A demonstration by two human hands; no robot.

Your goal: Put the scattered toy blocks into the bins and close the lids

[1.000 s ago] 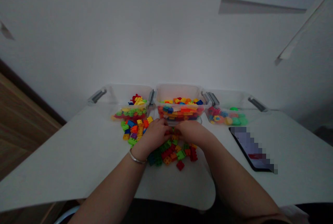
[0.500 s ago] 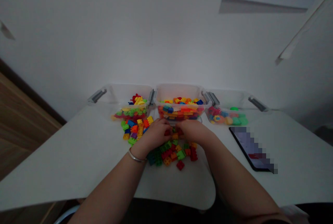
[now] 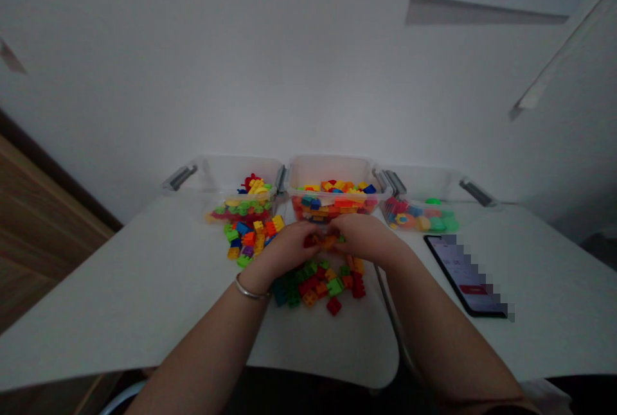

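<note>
My left hand, a bangle at its wrist, is closed on a red toy brick. Facing it, my right hand has its fingers curled round an orange toy brick, and a bit of green shows at its fingertips. The two hands nearly meet; whether the bricks are joined I cannot tell. Below them lies a loose pile of bricks, among them a light green brick, dark green bricks and a single red brick nearest me. A yellow brick belongs to another group beyond my left hand.
Along the wall stand a left clear bin with colourful pieces, a middle clear bin holding many bricks, and a right clear bin with rounded pieces. A phone lies on the white table, right of my arm.
My right hand has lifted slightly and the orange brick is now raised between both hands. My left hand has barely shifted. The loose pile looks nearly the same.
</note>
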